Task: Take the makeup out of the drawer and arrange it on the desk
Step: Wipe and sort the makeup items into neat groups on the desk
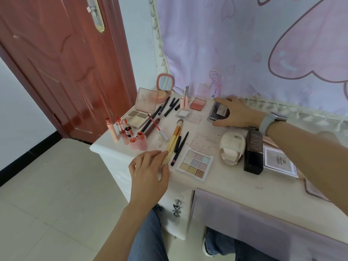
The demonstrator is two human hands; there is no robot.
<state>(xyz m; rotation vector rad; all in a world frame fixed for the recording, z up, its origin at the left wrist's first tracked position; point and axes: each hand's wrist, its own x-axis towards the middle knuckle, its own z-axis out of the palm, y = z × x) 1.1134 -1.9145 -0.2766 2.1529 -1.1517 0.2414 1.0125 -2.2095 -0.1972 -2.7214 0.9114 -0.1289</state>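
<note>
There is one camera, worn on the person's head. It looks forward and down from above, close to the table [235,178]. The wide view bends the edges. The table fills the middle and 3 o'clock, a door [62,59] stands at 10 o'clock, a curtain [244,44] hangs at 1 o'clock, the floor [47,204] lies at 8 o'clock

Makeup lies spread over the white desk [226,178]: an open nine-pan pastel palette [194,163] at the centre, yellow-handled brushes [174,142] at its ten o'clock, pink lip-gloss tubes [130,134] beyond at nine, a black bottle [253,152] lying at three.
</note>
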